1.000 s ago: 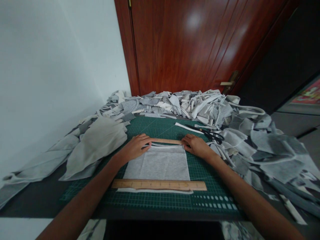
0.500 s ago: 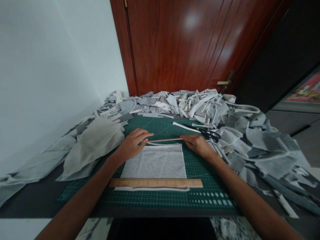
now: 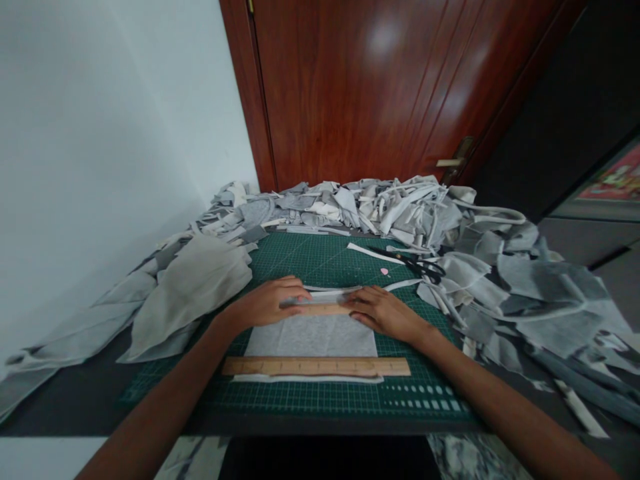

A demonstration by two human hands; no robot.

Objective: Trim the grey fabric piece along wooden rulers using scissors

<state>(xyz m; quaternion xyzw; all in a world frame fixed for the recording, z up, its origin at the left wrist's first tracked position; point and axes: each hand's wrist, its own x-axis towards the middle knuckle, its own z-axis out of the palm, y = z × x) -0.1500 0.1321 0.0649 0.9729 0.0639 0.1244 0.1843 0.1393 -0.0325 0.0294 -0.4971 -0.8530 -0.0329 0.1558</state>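
head cam, near, looks fwd & down at l hand [image 3: 273,304] & r hand [image 3: 386,313], facing door [image 3: 340,100].

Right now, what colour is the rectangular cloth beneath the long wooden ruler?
The rectangular cloth is light grey, best seen in the head view.

Tabletop [image 3: 75,407]: dark; a bare band runs along its near edge. Far edge hidden under a long heap of grey and off-white scraps [image 3: 345,207], strewn unevenly.

Green gridded cutting mat [image 3: 300,260] laid flat across the middle, with a grey cloth panel [image 3: 320,337] on it toward the near edge. Toward the far edge on the mat: white strip [image 3: 370,253], small pink piece [image 3: 384,271], black-handled scissors [image 3: 425,268] beside the scraps.

Left side: large pale cloth [image 3: 195,287], overlapping the mat. Right side: grey cloth pile [image 3: 550,293]; nearer the near-right corner, dark grey length of fabric [image 3: 580,377] and narrow light offcut [image 3: 585,412].
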